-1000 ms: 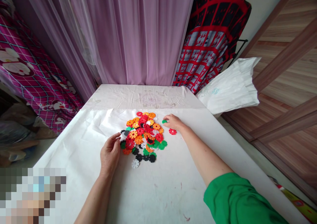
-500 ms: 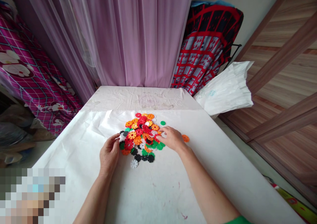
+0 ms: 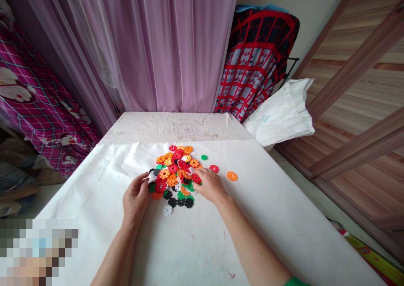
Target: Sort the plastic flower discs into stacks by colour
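While the pile of discs (image 3: 173,180) lay on the table (image 3: 268,193), the right hand (image 3: 208,185) bent its fingers over its right side and the left hand (image 3: 135,195) curled loosely at its left edge; whether either pinched a disc, I could not tell. Lifting single discs by the rim seemed likely to disturb least.

Pile of notched plastic discs (image 3: 172,179), flanked closely by the left hand (image 3: 135,195) and the right hand (image 3: 208,185), which obstruct lateral access. The white tabletop (image 3: 183,248) affords open passage on the near side; rightward, a green disc (image 3: 204,157), red disc (image 3: 213,168) and orange disc (image 3: 232,176) interrupt free surface.
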Demonstrator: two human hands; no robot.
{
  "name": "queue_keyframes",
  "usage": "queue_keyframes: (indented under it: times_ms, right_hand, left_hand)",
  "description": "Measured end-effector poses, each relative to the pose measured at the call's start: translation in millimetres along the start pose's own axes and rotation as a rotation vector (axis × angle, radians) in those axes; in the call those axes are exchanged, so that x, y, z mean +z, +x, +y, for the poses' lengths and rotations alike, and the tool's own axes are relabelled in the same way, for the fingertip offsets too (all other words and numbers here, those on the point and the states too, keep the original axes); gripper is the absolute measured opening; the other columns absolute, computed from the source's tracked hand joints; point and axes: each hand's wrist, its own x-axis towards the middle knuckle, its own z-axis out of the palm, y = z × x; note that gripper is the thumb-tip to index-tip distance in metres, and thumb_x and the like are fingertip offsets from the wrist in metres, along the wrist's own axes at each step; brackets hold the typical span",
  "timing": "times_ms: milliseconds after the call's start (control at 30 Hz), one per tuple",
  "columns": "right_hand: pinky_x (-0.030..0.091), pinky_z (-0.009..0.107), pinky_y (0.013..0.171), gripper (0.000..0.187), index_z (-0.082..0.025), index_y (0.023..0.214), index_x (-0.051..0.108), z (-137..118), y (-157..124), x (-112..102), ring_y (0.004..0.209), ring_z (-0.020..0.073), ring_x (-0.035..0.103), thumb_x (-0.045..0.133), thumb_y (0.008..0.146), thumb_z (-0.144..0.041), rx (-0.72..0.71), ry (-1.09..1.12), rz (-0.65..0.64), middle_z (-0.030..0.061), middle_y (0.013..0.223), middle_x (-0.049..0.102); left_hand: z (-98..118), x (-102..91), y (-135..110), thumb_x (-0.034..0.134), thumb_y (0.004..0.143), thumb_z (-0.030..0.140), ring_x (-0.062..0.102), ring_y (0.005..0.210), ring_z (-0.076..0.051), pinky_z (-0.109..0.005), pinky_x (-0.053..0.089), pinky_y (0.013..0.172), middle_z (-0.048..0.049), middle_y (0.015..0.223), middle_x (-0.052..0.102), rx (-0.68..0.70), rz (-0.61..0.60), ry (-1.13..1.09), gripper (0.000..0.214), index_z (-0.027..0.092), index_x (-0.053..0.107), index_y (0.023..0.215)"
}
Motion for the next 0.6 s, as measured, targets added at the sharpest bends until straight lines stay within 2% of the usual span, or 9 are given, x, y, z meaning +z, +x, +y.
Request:
queue_keyframes:
  times_ms: [200, 433, 600]
  right_hand:
    - [0.044, 0.034, 0.098, 0.047, -0.022, 0.132, 0.058, 4.8, 0.9, 0.2, 0.115, 0.0237, 0.060, 0.060, 0.085, -0.020, -0.008, 0.012, -0.029, 0.0079, 0.124, 0.068]
    - [0.046, 0.034, 0.089, 0.039, -0.020, 0.125, 0.059, -2.9, 1.0, 6.3, 0.104, 0.0258, 0.061, 0.059, 0.086, -0.023, 0.036, -0.105, 0.028, 0.0109, 0.110, 0.071]
    - [0.045, 0.033, 0.090, 0.043, -0.019, 0.128, 0.057, 5.5, 3.2, 2.5, 0.106, 0.0256, 0.061, 0.059, 0.085, -0.024, 0.046, -0.096, 0.104, 0.0108, 0.113, 0.071]
  left_hand:
    - [2.3, 0.1, -0.9, 0.056, 0.078, 0.037, 0.072, 0.102, -0.023, -0.035, 0.056, 0.089, -0.0057, 0.096, 0.078, -0.012, -0.010, 0.003, 0.032, 0.024, 0.072, 0.101]
    - [2.1, 0.2, -1.2, 0.055, 0.079, 0.038, 0.073, 0.099, -0.022, -0.032, 0.057, 0.084, -0.0052, 0.095, 0.078, 0.038, -0.004, 0.016, 0.031, 0.024, 0.072, 0.099]
    - [5.3, -0.5, -1.8, 0.055, 0.079, 0.038, 0.073, 0.099, -0.022, -0.032, 0.057, 0.084, -0.0049, 0.094, 0.078, 0.022, -0.005, 0.018, 0.030, 0.024, 0.072, 0.099]
